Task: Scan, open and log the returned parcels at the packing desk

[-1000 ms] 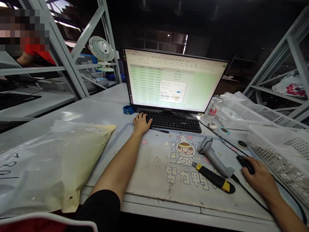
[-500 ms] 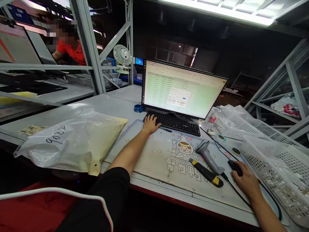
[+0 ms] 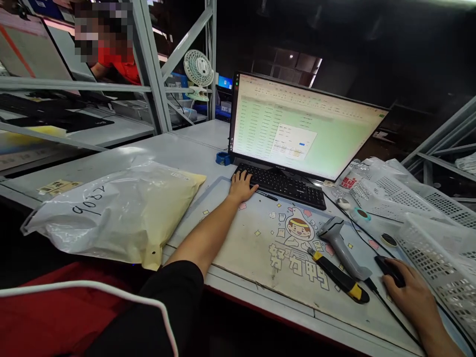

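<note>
My left hand (image 3: 241, 186) rests with fingers spread on the left end of a black keyboard (image 3: 288, 185). Behind it a monitor (image 3: 260, 116) shows a spreadsheet with a small dialog box. My right hand (image 3: 411, 290) is curled over a black computer mouse (image 3: 389, 270) at the right of a printed desk mat (image 3: 238, 248). Left of the mouse lie a grey barcode scanner (image 3: 344, 250) and a black-and-yellow utility knife (image 3: 340, 277). A black pen (image 3: 267, 195) lies just below the keyboard.
A plastic bag (image 3: 115, 213) marked with handwritten numbers lies at the left. White perforated baskets (image 3: 439, 263) line the right side. A blue tape dispenser (image 3: 223, 158) stands beside the monitor, a fan (image 3: 199, 69) farther back. A person in red (image 3: 126, 64) sits beyond the metal frame.
The camera view has shifted, so the desk things appear farther right and the monitor larger. Both hands keep their places on keyboard and mouse.
</note>
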